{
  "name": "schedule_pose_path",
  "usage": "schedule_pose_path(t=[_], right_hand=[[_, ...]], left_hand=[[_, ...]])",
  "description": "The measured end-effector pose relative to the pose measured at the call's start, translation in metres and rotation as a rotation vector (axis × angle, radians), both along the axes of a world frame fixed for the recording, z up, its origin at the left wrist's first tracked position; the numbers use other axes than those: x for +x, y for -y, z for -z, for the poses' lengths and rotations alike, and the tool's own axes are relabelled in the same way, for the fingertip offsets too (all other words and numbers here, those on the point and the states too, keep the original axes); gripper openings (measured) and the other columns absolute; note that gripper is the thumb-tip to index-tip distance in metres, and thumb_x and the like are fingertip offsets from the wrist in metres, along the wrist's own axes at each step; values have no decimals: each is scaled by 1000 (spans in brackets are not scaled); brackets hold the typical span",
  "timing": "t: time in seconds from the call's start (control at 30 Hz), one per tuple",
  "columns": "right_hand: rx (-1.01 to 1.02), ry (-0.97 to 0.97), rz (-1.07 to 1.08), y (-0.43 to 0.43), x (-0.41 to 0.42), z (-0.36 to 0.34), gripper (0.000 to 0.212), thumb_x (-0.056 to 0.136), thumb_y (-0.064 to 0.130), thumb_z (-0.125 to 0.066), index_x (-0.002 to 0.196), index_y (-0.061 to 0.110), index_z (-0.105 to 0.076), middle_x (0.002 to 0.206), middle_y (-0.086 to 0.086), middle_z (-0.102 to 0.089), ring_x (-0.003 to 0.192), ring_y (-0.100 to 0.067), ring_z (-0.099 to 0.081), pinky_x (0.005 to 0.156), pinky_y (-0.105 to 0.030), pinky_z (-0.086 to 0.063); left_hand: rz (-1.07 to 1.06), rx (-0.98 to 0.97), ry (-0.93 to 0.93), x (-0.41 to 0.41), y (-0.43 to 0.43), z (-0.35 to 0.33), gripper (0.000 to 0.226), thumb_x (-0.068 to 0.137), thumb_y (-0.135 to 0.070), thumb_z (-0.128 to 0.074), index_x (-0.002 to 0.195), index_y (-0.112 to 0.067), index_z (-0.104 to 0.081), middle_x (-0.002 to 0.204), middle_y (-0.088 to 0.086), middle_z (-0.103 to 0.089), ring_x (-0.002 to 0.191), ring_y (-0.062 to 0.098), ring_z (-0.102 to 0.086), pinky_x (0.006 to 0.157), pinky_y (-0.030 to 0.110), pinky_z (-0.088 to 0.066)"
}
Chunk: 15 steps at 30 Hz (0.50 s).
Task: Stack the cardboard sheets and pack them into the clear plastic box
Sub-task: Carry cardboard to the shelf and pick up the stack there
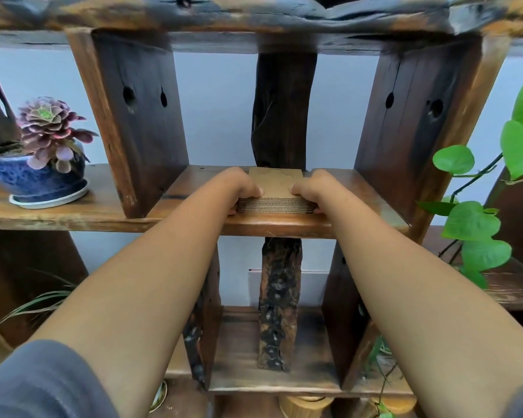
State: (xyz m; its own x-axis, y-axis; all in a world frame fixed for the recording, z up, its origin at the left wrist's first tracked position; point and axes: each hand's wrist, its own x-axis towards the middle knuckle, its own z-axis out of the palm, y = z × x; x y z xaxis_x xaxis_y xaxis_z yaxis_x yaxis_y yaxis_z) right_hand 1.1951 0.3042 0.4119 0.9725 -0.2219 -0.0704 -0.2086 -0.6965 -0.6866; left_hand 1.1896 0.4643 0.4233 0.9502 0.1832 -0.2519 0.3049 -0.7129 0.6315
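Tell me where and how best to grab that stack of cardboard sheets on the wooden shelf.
Grip the cardboard stack by its two short ends, one hand from each side, as the left hand and right hand do now. It lies flat on the shelf in loose layers, so thumbs on top and fingers at the ends probably keep the sheets squared.

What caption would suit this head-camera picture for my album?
Both hands, left and right, grip a cardboard stack on a wooden shelf.

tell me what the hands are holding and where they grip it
Both hands hold the cardboard stack on the shelf. The left hand clasps its left end, the right hand its right end, thumbs on the top sheet.
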Motion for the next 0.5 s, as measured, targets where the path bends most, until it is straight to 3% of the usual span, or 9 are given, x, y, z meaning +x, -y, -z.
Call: schedule_pose_path(t=[0.1, 0.17, 0.27, 0.4, 0.43, 0.5], right_hand=[[82, -19, 21, 5, -1, 0, 58, 85, 30, -69, 134, 10, -46, 102, -9, -53, 84, -24, -56, 92, -42, -55], [142, -35, 33, 7, -5, 0, 64, 83, 32, -72, 136, 11, -44, 107, -10, -53, 76, -22, -54, 79, -38, -56], [217, -41, 25, 10, -12, 2, 65, 81, 33, -76, 135, 12, -47, 117, -11, -59, 87, -24, -59, 63, -33, -49], [274, 4, 28, 11, -26, 6, 61, 78, 29, -79, 129, 11, -48, 120, -11, -58, 100, -26, -58, 81, -39, -54], [295, 18, 28, 10, -31, 7, 58, 78, 28, -79, 124, 11, -49, 118, -10, -57, 97, -25, -58, 84, -41, -54], [329, 44, 31, 9, -44, 7, 50, 77, 26, -80, 113, 12, -49, 110, -8, -56, 83, -20, -55, 71, -38, -51]], left_hand=[[-36, -112, -4, 2, -1, 3, 57, 85, -34, -72, 131, -10, -49, 121, 13, -58, 105, 25, -61, 96, 37, -53], [-54, -191, 0, 0, -2, 3, 56, 84, -30, -74, 130, -10, -50, 117, 12, -56, 99, 25, -58, 93, 35, -52], [-53, -295, 13, -8, -5, 5, 57, 83, -22, -75, 132, -10, -50, 114, 11, -57, 97, 24, -57, 88, 35, -49], [-30, -375, 79, -22, -11, 8, 49, 79, -15, -79, 120, -9, -53, 84, 4, -54, 74, 16, -52, 68, 32, -47], [-26, -392, 97, -27, -12, 10, 48, 78, -14, -80, 116, -11, -52, 84, 3, -54, 75, 16, -53, 70, 33, -49], [-18, -429, 124, -38, -16, 14, 51, 75, -15, -82, 115, -11, -52, 92, 3, -57, 84, 17, -57, 82, 36, -54]])
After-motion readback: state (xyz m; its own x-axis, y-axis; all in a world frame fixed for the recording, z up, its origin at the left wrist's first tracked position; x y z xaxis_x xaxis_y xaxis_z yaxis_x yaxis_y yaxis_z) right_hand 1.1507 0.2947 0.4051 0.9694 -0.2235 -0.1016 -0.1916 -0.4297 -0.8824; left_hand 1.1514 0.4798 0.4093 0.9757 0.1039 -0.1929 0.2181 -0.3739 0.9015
